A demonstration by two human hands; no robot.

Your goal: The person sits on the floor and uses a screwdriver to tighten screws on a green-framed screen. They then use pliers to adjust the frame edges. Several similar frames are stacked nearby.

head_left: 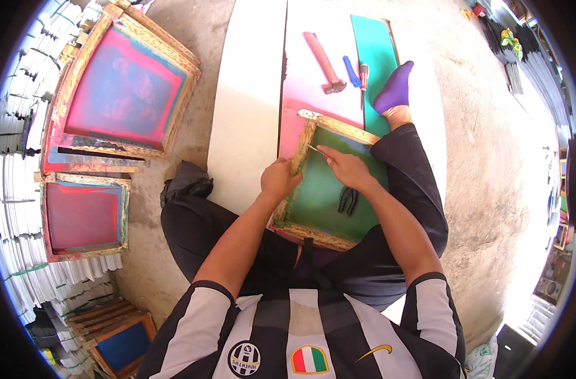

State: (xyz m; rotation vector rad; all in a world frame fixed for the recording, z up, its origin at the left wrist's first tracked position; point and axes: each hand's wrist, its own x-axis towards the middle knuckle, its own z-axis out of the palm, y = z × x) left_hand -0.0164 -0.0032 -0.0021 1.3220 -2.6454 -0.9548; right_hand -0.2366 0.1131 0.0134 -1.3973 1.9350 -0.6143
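Note:
On my lap and the board lies a wooden screen-printing frame (329, 238) with green mesh, tilted slightly. My left hand (280, 179) is closed around the frame's left bar. In my right hand (348, 169) is a slim tool (313, 148) with a thin shaft, its tip at the inner edge of that bar near the far left corner. The fingers hide most of its handle, so its exact kind does not show. Black-handled pliers (348, 200) rest on the mesh, just below my right hand.
Beyond the frame lie a hammer (324, 62), a blue-handled tool (351, 71) and a screwdriver (363, 81). My purple-socked foot (396, 87) rests beside them on a teal panel (375, 38). Pink-blue screen frames (127, 88) stand left, near paper stacks (13, 196) and a black bag (188, 182).

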